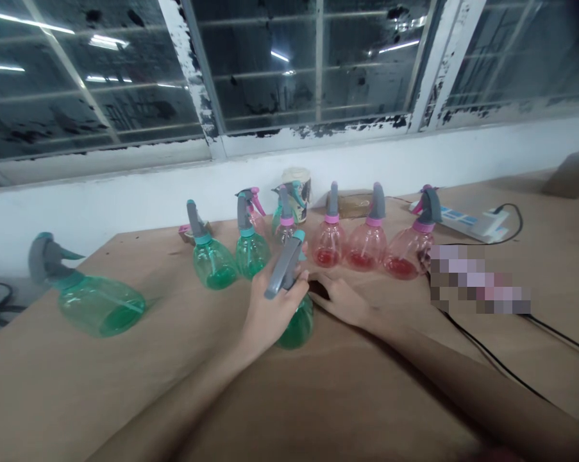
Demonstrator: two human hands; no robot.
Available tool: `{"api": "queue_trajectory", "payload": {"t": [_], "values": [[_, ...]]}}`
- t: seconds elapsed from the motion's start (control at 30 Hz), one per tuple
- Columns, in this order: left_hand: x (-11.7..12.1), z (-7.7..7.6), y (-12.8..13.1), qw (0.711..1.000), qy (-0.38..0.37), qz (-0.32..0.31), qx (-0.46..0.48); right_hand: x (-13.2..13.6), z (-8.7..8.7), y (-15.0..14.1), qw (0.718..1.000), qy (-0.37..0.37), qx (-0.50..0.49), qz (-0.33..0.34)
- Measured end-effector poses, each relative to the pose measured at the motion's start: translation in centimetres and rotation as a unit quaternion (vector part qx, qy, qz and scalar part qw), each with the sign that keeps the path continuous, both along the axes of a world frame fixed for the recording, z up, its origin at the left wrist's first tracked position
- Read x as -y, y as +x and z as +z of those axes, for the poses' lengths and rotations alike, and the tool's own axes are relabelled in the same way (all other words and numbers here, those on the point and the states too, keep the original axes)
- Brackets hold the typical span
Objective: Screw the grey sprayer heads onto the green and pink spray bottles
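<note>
My left hand (270, 308) is wrapped round the neck of a green spray bottle (296, 324) with a grey trigger head, standing on the brown table (318, 398) in front of me. My right hand (342, 298) lies on the table just right of that bottle, fingers stretched toward its base and touching it. Behind them stand two green spray bottles (215, 260) (251, 250) and three pink spray bottles (328, 240) (369, 240) (409, 250) in a row. Another pink bottle (285, 224) stands further back.
A larger green spray bottle (97, 301) stands alone at the left of the table. A white power strip (467, 221) with a black cable (491, 356) lies at the back right. A paper cup (299, 186) and a small box (354, 205) sit by the wall under the windows.
</note>
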State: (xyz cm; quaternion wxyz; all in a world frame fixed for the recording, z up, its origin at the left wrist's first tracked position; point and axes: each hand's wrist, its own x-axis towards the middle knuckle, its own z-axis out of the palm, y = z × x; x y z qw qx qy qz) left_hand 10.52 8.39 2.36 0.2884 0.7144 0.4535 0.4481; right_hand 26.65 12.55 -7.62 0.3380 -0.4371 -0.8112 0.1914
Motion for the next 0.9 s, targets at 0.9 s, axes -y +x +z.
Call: {"api": "queue_trajectory", "payload": {"t": [0.9], "values": [[0.5,1.2,-0.3,0.998,-0.012,-0.051,-0.046,-0.2,-0.2,0.0,1.0,0.001,0.01,-0.003]]}}
